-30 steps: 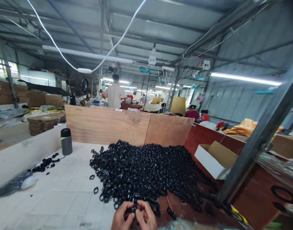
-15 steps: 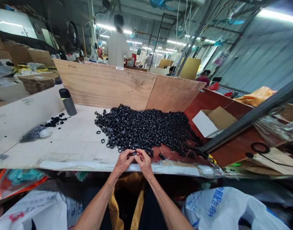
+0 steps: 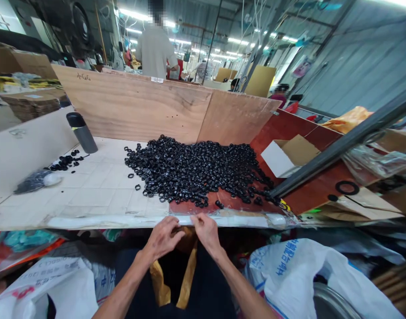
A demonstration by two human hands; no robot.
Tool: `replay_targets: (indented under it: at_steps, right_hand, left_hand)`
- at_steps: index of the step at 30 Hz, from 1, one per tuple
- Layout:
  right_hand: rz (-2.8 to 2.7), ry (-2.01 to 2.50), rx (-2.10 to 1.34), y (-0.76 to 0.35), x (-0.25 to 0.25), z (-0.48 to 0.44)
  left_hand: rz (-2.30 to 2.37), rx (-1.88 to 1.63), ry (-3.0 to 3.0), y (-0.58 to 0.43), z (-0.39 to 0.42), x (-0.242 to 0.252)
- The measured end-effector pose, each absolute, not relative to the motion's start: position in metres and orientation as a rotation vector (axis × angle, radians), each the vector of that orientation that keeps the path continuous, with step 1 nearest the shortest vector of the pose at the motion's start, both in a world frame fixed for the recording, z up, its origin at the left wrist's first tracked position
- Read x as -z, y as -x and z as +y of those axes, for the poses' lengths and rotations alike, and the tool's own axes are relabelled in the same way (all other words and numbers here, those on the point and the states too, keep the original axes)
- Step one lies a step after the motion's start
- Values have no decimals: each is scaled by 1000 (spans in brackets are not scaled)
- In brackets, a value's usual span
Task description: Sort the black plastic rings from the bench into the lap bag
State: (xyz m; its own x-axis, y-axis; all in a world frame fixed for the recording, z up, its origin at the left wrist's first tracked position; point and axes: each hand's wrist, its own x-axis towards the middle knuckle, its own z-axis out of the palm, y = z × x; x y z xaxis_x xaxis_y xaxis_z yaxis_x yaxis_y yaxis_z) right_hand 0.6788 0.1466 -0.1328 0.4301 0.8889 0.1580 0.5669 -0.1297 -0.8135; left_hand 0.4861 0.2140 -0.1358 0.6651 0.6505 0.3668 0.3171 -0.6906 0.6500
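My left hand is over the table's front edge with thumb and fingers apart, and nothing shows between them. Close beside it, my right hand has its fingers partly extended toward the same edge, with no piece visible in it. Below both hands, an open yellow-brown bag hangs between the legs, its inside dark. On the table just beyond the hands lies a wide heap of small black plastic rings. A few loose rings, one a black ring, lie near its front.
A dark bottle stands at the left, near a small black pile. An open carton is at the right, behind a slanted metal bar. A wooden board closes the back. White sacks flank the legs. A person stands beyond.
Both hands have drawn back from the heap's front to above the bag and parted slightly. The small dark piece pinched between them no longer shows. The view has tilted down.
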Motion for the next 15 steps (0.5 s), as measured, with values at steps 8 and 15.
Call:
replay_targets:
  at_steps: [8, 15]
  right_hand:
    - [-1458, 1925, -93, -721, 149, 197]
    - [-1560, 1863, -188, -706, 152, 205]
  left_hand:
    - [1298, -711, -2393, -541, 275, 133]
    - [1175, -802, -2504, -539, 269, 145]
